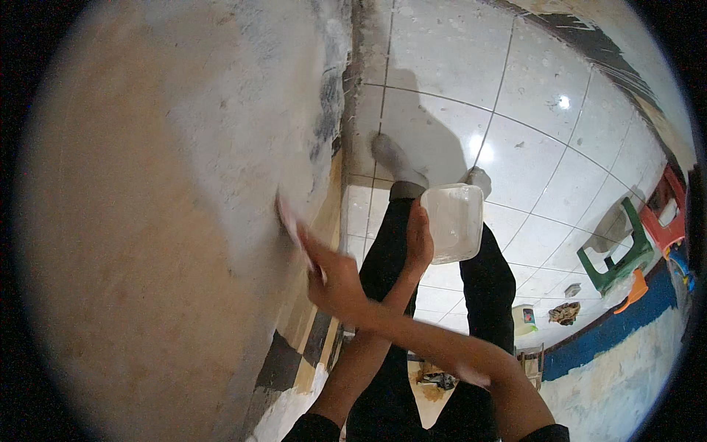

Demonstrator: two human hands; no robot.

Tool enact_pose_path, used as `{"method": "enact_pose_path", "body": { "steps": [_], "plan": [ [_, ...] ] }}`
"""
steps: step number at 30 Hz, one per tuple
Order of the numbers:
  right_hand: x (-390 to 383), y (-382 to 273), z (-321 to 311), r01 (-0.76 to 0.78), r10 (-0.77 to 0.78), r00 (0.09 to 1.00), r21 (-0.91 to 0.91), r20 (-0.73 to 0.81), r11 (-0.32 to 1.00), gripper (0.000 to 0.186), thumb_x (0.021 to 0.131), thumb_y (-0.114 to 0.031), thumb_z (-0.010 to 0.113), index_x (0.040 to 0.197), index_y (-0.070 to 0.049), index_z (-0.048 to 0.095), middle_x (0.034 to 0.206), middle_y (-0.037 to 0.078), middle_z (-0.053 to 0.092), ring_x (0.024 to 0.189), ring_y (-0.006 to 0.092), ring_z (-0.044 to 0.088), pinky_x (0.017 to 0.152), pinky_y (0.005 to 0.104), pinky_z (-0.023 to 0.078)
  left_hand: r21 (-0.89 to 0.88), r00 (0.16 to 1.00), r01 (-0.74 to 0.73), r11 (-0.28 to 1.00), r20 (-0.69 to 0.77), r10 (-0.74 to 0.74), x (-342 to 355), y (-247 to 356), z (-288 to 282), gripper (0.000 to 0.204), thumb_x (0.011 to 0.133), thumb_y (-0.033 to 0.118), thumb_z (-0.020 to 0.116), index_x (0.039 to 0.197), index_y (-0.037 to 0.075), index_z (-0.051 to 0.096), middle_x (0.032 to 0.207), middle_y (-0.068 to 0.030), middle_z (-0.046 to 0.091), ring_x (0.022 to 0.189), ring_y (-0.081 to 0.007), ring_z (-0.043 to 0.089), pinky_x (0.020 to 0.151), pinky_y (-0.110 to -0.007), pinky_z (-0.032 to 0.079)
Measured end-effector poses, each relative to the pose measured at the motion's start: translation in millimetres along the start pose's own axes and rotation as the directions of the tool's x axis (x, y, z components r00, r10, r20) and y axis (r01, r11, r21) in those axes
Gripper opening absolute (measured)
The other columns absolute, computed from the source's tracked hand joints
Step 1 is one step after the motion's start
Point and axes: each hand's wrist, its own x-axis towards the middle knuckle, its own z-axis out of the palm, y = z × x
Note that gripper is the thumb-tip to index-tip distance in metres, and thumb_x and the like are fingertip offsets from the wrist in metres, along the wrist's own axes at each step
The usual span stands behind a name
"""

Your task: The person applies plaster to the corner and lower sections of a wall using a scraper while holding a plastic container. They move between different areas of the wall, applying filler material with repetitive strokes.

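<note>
My forearms cross, the right one over the left. My right hand (333,276) grips a thin pinkish flat spreader (292,225), which is seen nearly edge-on. Its far edge meets the wall (140,295) on the left, at the border of a broad whitish-grey smeared patch (228,147). Closed on the left side of a translucent square plastic tub (454,225), my left hand (420,239) holds it in front of my legs. Whitish residue coats the inside of the tub; how much it contains I cannot tell.
White floor tiles (545,96) spread beneath my feet. Toward the right stand a green plastic stool (622,254) and a red one (666,214). An orange thing (633,292), a small pale container (524,319) and a crumpled brown cloth (565,314) lie near a blue-and-white wall (626,331).
</note>
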Motion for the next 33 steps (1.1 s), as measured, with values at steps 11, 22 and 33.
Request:
{"method": "enact_pose_path", "body": {
  "steps": [11, 22, 33],
  "plan": [
    [73.6, 92.6, -26.1, -0.137, 0.100, 0.968, -0.155, -0.229, 0.978, 0.043, 0.078, 0.001, 0.051, 0.120, 0.006, 0.052, 0.081, 0.031, 0.059, 0.076, 0.0436, 0.060, 0.065, 0.0479, 0.046, 0.156, 0.997, 0.003, 0.988, 0.072, -0.014, -7.5, 13.9, 33.6, 0.059, 0.100, 0.048, 0.026, 0.130, 0.000, 0.042, 0.120, -0.0188, 0.051, 0.112, -0.0261, 0.049, 0.098, -0.038, 0.035],
    [4.2, 38.2, -33.5, -0.377, 0.370, 0.926, -0.119, -0.078, 0.918, 0.024, 0.092, -0.009, 0.046, 0.107, 0.002, 0.061, 0.093, 0.029, 0.063, 0.089, 0.0454, 0.062, 0.072, 0.0450, 0.050, -0.008, 0.999, 0.035, 0.999, -0.007, -0.035, -15.0, 4.6, 21.5, 0.061, 0.099, 0.051, 0.029, 0.131, 0.000, 0.041, 0.120, -0.0152, 0.051, 0.113, -0.0210, 0.047, 0.099, -0.034, 0.035],
    [43.0, 62.1, 11.2, 0.014, -0.038, 0.975, -0.113, -0.221, 0.994, 0.019, 0.083, -0.001, 0.052, 0.099, 0.008, 0.059, 0.070, 0.024, 0.059, 0.061, 0.0312, 0.059, 0.061, 0.0389, 0.046, 0.037, 0.996, 0.037, 0.999, 0.077, -0.040, -25.7, 18.2, 39.1, 0.063, 0.098, 0.052, 0.029, 0.131, -0.001, 0.040, 0.121, -0.0165, 0.051, 0.113, -0.0227, 0.048, 0.099, -0.035, 0.035]
  ]
}}
